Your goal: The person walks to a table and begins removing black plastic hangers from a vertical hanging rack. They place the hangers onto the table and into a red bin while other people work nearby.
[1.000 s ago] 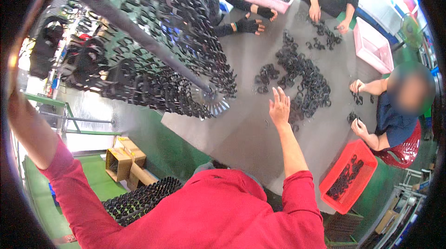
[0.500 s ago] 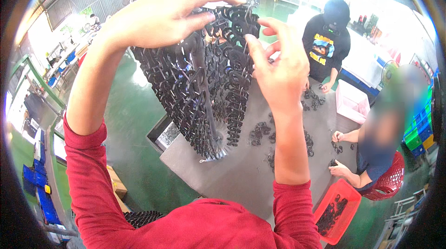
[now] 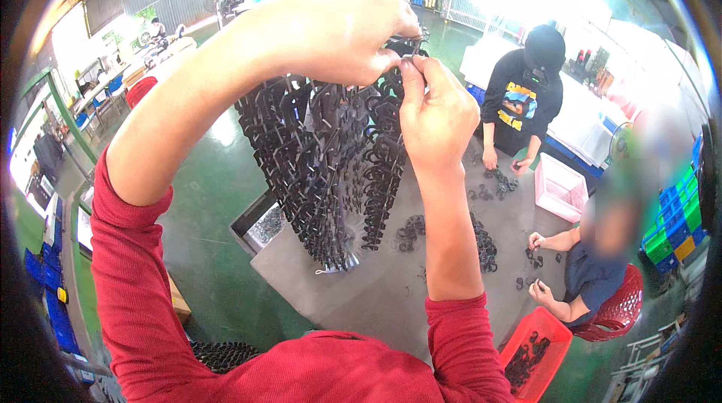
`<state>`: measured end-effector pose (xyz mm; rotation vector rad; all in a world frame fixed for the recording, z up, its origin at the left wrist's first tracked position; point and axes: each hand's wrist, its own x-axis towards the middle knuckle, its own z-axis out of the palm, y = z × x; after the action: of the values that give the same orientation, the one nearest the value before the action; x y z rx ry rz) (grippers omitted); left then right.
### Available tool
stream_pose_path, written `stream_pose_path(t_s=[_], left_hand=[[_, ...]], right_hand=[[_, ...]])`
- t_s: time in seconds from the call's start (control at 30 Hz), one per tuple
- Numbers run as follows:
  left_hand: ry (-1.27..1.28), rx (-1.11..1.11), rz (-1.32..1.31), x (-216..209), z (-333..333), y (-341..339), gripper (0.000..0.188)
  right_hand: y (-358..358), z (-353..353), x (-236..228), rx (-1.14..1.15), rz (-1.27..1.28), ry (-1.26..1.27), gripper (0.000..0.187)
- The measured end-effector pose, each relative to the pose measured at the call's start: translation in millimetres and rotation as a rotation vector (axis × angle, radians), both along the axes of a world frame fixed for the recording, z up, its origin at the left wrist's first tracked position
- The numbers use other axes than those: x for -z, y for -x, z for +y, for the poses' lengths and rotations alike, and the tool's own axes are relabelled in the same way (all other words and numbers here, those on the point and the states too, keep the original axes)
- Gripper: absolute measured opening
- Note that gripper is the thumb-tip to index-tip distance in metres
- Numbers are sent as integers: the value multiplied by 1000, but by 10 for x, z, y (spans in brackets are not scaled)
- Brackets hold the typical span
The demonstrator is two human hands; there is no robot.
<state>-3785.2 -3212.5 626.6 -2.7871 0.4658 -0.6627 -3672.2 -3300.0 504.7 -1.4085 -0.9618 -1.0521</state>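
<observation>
A tall upright rack hung with rows of black curved parts point(image 3: 301, 155) stands in front of me, its top hidden by my hands. My left hand point(image 3: 353, 34) reaches over the top from the left, fingers curled and thumb bent in. What it grips is hidden behind the fingers. From the right, my right hand point(image 3: 442, 106) pinches a small dark part point(image 3: 408, 59) between thumb and forefinger at the rack's upper right. The fingertips of both hands nearly meet there.
The rack stands on a grey table point(image 3: 361, 301) with loose black parts point(image 3: 485, 245) scattered to the right. A red bin point(image 3: 560, 346) and a pink bin point(image 3: 553, 191) sit along the right side. Two people work there, one on a red chair point(image 3: 613, 301).
My left hand has moved right and curled its fingers. My right hand has closed from spread fingers into a pinch, rising toward the left fingertips. The view has shifted slightly.
</observation>
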Motion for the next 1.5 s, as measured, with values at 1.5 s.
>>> stream_pose_path(t_s=[1.5], left_hand=[[58, -7, 84, 52, 11, -144, 32]], right_hand=[[-112, 79, 121, 212, -85, 78, 20]])
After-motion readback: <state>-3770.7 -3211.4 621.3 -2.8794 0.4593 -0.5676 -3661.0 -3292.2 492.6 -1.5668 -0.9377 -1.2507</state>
